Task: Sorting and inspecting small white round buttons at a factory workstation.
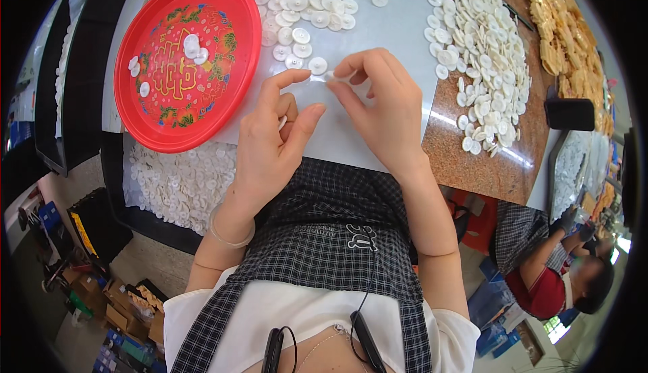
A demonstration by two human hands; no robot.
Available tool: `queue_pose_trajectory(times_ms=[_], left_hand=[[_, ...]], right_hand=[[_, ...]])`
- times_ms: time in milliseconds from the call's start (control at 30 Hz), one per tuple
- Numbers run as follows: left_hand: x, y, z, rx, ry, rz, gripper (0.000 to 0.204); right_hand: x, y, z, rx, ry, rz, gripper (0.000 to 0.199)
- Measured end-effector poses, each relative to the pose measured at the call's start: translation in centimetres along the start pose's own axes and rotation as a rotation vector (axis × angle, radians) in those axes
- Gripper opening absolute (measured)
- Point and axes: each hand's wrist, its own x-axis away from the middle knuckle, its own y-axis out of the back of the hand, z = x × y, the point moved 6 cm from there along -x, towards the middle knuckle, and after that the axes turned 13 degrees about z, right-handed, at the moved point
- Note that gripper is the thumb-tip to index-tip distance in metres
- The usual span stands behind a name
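My left hand [270, 137] hovers over the grey tabletop, index finger and thumb apart. Its other fingers curl in, and the edge of a small white disc [283, 123] shows between them. My right hand [388, 106] faces it, with the thumb and index finger drawn together around a small whitish piece that is blurred at the fingertips. Just beyond both hands lies a round white plastic disc [318, 66] with a small raised centre. Several similar discs [301, 36] spread from there to a loose pile at the far edge.
On the left, a red round tray [253, 56] with a floral print carries a few discs. Below it is a black bin of small white pieces [182, 184]. A large white disc heap [482, 49] covers the right side, beside yellowish pieces [567, 29] and a black phone-like object [570, 115]. A co-worker [547, 272] sits at right.
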Motion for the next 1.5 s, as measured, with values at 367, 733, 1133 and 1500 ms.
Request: queue_pose_trajectory(times_ms=[367,733,1133,1500], left_hand=[[0.5,0.7,-0.3,0.236,-0.034,0.013,0.027],[0.9,1.0,-0.5,0.203,-0.083,-0.034,0.025],[0.7,6.9,-2.0,0.007,-0.124,-0.379,0.049],[0.6,3.7,-1.4,0.142,-0.14,0.002,0.036]], right_hand=[[1.0,0.9,3.0,-0.425,0.292,-0.158,0.036],[-0.5,-1.8,1.0,0.077,0.198,0.02,0.027],[0.3,-0.3,2.7,-0.184,0.324,-0.118,0.036],[-0.9,-0.4,4.1,-0.093,0.346,-0.071,0.052]])
